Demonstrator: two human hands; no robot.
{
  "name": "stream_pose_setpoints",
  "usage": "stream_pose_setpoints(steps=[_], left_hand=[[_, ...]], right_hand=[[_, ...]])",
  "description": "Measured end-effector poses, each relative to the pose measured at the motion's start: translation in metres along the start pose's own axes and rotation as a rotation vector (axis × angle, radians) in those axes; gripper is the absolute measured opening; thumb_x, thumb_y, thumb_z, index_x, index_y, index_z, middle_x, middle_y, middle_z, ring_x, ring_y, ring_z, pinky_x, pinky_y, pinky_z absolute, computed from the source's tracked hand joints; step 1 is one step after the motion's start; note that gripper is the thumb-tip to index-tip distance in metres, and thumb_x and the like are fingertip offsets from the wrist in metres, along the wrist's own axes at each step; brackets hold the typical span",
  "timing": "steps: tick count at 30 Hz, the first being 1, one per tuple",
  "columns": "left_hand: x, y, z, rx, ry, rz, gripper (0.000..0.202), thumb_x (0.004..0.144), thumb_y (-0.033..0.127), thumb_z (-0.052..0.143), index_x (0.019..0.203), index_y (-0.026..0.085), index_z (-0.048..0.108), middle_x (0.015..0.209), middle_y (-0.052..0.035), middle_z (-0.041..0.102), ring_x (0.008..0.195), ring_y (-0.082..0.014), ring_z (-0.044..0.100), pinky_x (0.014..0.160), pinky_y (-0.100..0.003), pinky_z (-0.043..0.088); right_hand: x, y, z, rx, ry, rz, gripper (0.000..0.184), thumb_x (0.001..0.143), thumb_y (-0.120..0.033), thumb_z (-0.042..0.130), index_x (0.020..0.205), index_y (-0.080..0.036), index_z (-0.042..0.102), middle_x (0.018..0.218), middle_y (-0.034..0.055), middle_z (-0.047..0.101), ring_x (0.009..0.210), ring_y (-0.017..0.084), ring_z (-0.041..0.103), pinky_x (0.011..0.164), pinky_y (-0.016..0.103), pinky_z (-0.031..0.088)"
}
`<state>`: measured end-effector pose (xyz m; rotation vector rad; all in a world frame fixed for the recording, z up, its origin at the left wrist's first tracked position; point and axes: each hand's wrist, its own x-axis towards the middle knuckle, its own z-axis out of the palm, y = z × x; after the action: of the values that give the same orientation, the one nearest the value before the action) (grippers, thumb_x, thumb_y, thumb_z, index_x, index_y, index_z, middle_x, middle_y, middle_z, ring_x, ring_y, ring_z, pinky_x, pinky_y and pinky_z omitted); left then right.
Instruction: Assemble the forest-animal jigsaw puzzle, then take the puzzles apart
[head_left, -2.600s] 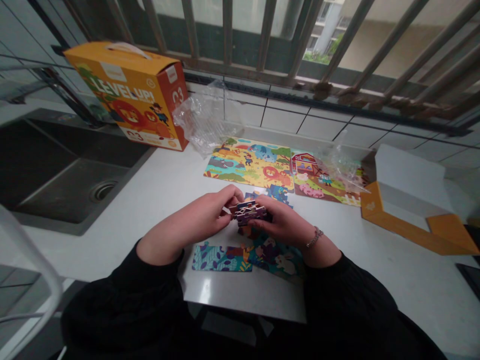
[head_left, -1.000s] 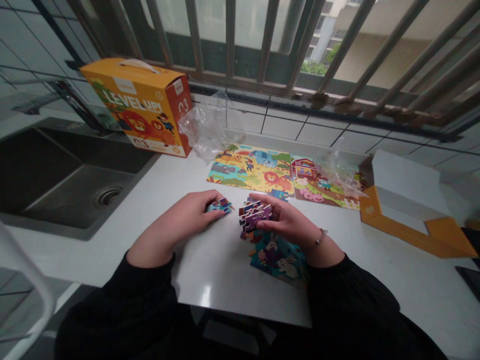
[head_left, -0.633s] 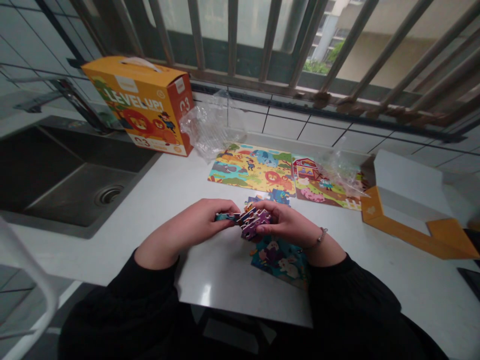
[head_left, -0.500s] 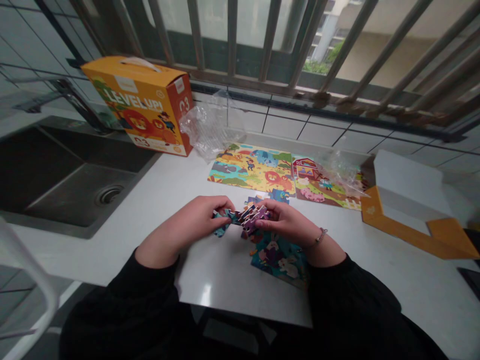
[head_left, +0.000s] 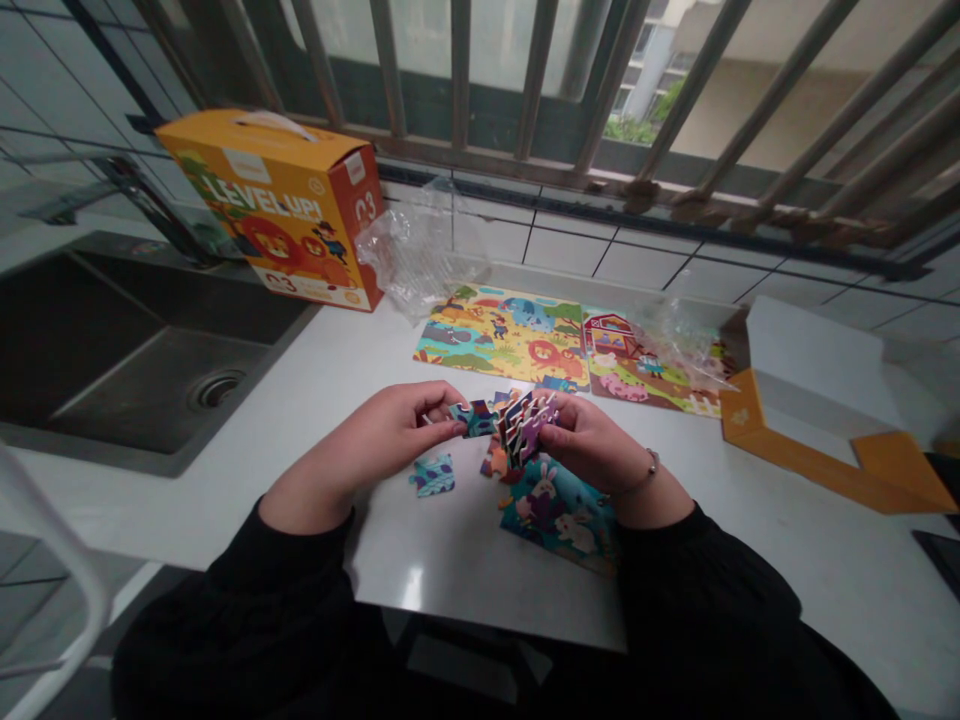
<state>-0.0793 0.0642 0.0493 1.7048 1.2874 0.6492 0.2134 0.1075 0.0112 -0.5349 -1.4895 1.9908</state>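
Puzzle pieces (head_left: 526,432) stand in a fanned stack just right of the frame's middle, gripped by the right hand (head_left: 592,445): its thumb presses the near purple face, and its other fingers lie behind, partly hidden. At the middle of the frame, the left hand (head_left: 405,425) pinches a teal piece (head_left: 478,418) by its left end, thumb in front and fingers curled behind. Its other end reaches the stack's left edge; whether they touch I cannot tell. Below the left fingers, a loose leaf-patterned piece (head_left: 433,476) lies flat on the tabletop (head_left: 465,575), apart from both hands. Lower right of the stack lies a rabbit section (head_left: 551,510), close under the right hand. A yellow animal puzzle (head_left: 510,335) lies beyond the hands, upper centre.
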Motion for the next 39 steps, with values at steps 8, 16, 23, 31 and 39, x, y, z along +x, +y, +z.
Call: stream_pose_setpoints(steps=[8, 16, 23, 31, 39], left_hand=[[-0.001, 0.014, 0.004, 0.032, -0.053, 0.005, 0.024, 0.1, 0.038, 0.067, 0.115, 0.022, 0.074, 0.09, -0.0017, 0.078, 0.075, -0.0174, 0.069, 0.068, -0.028, 0.051], [-0.003, 0.011, 0.006, 0.1, -0.076, 0.091, 0.051, 0.104, 0.036, 0.061, 0.154, 0.025, 0.059, 0.116, -0.0055, 0.08, 0.099, -0.0217, 0.074, 0.086, -0.032, 0.055], [-0.007, -0.016, -0.016, 0.457, -0.116, 0.04, 0.059, 0.068, 0.046, 0.099, 0.118, 0.024, 0.076, 0.125, -0.0098, 0.07, 0.119, -0.0321, 0.066, 0.104, -0.042, 0.052], [-0.012, -0.001, -0.004, 0.585, -0.218, -0.032, 0.027, 0.072, 0.022, 0.089, 0.092, 0.021, 0.071, 0.106, -0.0071, 0.07, 0.102, -0.0285, 0.065, 0.091, -0.038, 0.049], [-0.011, -0.004, -0.003, 0.507, -0.208, -0.091, 0.033, 0.076, 0.024, 0.084, 0.102, 0.023, 0.064, 0.105, -0.0044, 0.073, 0.094, -0.0262, 0.066, 0.08, -0.034, 0.045]], right_hand=[[0.008, 0.0, 0.006, -0.153, 0.151, 0.102, 0.056, 0.078, -0.043, 0.1, 0.124, -0.023, 0.073, 0.114, 0.0071, 0.082, 0.099, 0.022, 0.081, 0.089, 0.039, 0.069], [0.011, -0.002, 0.004, -0.419, 0.208, 0.024, 0.043, 0.081, -0.047, 0.096, 0.113, -0.022, 0.08, 0.12, 0.0081, 0.078, 0.109, 0.024, 0.075, 0.098, 0.04, 0.063], [0.007, -0.018, 0.004, -0.567, 0.383, 0.039, 0.038, 0.091, -0.054, 0.084, 0.107, -0.021, 0.076, 0.097, 0.0046, 0.079, 0.087, 0.021, 0.071, 0.081, 0.035, 0.058], [0.007, -0.014, 0.002, -0.537, 0.363, 0.001, 0.041, 0.088, -0.054, 0.088, 0.108, -0.021, 0.076, 0.105, 0.0058, 0.08, 0.093, 0.022, 0.074, 0.085, 0.035, 0.059], [0.007, -0.008, 0.006, -0.329, 0.203, -0.011, 0.043, 0.083, -0.049, 0.095, 0.11, -0.022, 0.075, 0.114, 0.0079, 0.082, 0.106, 0.024, 0.078, 0.099, 0.041, 0.064]])
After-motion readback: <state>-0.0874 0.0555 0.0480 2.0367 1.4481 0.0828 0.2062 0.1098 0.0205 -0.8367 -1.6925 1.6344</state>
